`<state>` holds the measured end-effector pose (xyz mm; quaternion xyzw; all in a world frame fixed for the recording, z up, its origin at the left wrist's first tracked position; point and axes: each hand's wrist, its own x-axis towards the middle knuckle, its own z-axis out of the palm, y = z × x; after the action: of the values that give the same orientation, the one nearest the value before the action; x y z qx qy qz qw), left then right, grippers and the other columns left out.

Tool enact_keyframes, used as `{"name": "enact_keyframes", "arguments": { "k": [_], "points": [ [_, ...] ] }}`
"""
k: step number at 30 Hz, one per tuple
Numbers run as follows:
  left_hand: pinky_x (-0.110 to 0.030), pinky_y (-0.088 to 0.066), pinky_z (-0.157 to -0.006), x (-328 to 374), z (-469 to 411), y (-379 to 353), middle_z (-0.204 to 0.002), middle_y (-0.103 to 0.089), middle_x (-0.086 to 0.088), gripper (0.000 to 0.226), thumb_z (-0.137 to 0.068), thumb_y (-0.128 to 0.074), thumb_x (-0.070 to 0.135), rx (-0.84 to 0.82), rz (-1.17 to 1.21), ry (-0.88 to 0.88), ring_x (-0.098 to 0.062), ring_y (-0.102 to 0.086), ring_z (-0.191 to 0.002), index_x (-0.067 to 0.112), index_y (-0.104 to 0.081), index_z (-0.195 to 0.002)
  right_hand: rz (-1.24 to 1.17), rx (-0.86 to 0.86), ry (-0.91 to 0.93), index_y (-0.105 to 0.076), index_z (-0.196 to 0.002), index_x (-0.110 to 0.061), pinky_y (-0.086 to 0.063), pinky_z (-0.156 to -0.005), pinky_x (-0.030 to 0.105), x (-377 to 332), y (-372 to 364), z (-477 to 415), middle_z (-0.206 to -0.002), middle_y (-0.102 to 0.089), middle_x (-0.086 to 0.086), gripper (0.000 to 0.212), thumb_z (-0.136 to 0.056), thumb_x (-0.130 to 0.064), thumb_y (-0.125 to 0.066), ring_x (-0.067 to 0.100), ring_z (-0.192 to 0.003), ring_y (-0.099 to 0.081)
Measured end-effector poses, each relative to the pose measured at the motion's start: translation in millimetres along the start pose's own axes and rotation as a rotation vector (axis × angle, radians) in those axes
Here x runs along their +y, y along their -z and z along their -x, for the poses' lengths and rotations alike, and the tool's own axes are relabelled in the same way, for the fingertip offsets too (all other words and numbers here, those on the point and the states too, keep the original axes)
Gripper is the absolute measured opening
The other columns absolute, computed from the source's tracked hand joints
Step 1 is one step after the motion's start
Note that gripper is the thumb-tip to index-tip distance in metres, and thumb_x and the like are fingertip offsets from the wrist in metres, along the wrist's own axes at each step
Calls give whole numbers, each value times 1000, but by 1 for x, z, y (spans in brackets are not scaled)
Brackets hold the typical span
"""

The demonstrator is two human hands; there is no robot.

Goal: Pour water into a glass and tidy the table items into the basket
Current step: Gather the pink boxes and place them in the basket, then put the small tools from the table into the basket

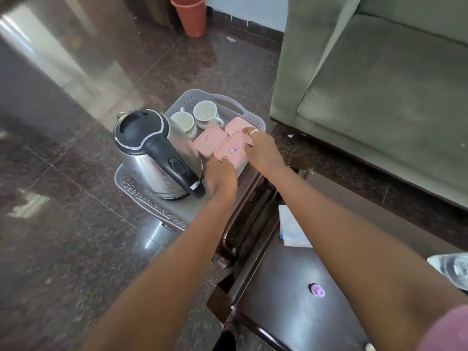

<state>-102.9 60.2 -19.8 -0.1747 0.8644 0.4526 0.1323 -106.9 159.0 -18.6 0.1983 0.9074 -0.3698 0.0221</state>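
While our right hand curls its fingers, one of them ringed, over the far end of a pink box, our left hand grips the box's near corner, so we hold it between both hands at the right edge of the grey basket. The box bears a small red-bordered label on its lid and hangs tilted above the basket's rim; whether its underside touches the rim we cannot tell. Inside the basket, just left of the held box, lies a second pink box with a like label, and behind it, toward the basket's far right corner, a third pink box. At the basket's far end two white cups stand upright side by side. The basket's left half holds a steel kettle with a black lid and handle, standing upright. On the near side of the basket stretches a dark wooden table, which carries a white folded paper, a small purple cap and, at the frame's right edge, a clear plastic bottle. To the right of the basket stands a green sofa, and well beyond the basket an orange bin sits on the polished stone floor.
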Motion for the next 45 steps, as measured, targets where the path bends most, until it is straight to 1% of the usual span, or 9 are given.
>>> {"name": "enact_keyframes", "arguments": {
  "k": [6,10,17,20,25,31,38,42,45],
  "points": [
    [-26,-36,-72,-15,-12,-8,-115,-64,-17,31,-95,-44,18,-24,105,108,-27,-54,-86,2,-59,-116,173,-80,-6,-43,-136,-14,-33,-105,41,1,-27,-25,-136,-52,12,48,-91,-2,-43,32,-129,-41],
    [-27,-36,-74,-24,-19,-11,-122,-60,-18,34,-94,-46,21,-69,84,185,-34,-57,-104,2,-53,-122,404,-88,3,-50,-128,-18,-28,-100,40,6,-44,-29,-123,-59,11,38,-91,-8,-44,32,-124,-37],
    [-25,-40,-71,-28,-22,-12,-127,-56,-16,37,-91,-50,11,-121,28,236,-30,-55,-104,1,-50,-126,447,62,166,-61,-119,-11,-25,-105,36,19,-59,-10,-128,-56,6,32,-90,-6,-48,28,-124,-39],
    [-30,-42,-88,-29,-12,-14,-132,-54,-20,40,-90,-46,8,-111,-168,118,-34,-51,-120,-2,-46,-129,309,166,165,-59,-120,-7,-26,-103,35,25,-59,14,-133,-53,9,32,-90,-9,-48,29,-125,-39],
    [-27,-11,-111,-44,23,-26,-152,-25,-16,50,-88,-39,-1,79,-368,-377,-31,-23,-140,0,-36,-139,152,228,91,-60,-119,-3,-34,-101,46,52,-61,72,-137,-50,14,30,-92,-8,-48,36,-125,-39],
    [-41,-28,-111,-77,99,-72,-138,-45,-24,45,-83,-42,-1,-129,-405,-915,-40,-40,-128,-4,-52,-127,114,314,-189,-61,-117,0,-38,-102,46,130,-41,150,-132,-53,22,32,-86,-3,-53,39,-121,-45],
    [-30,-25,-112,-120,191,-149,-138,-47,-16,45,-91,-44,7,-511,-597,-830,-29,-40,-130,3,-41,-136,138,424,-500,-63,-113,1,-36,-99,39,229,-3,246,-132,-54,17,28,-89,-4,-51,36,-119,-42],
    [-29,-29,-108,-141,214,-181,-132,-50,-11,46,-94,-46,28,-549,-869,-796,-24,-44,-123,7,-39,-134,202,451,-627,-64,-102,6,-33,-101,43,287,30,299,-128,-53,27,20,-87,-2,-54,44,-116,-44],
    [-32,-30,-109,-148,228,-196,-136,-46,-14,59,-92,-50,36,-538,-964,-735,-26,-42,-126,3,-34,-138,244,384,-789,-59,-113,4,-26,-105,41,327,50,332,-134,-46,25,27,-90,-9,-53,41,-123,-39]
  ]
}}
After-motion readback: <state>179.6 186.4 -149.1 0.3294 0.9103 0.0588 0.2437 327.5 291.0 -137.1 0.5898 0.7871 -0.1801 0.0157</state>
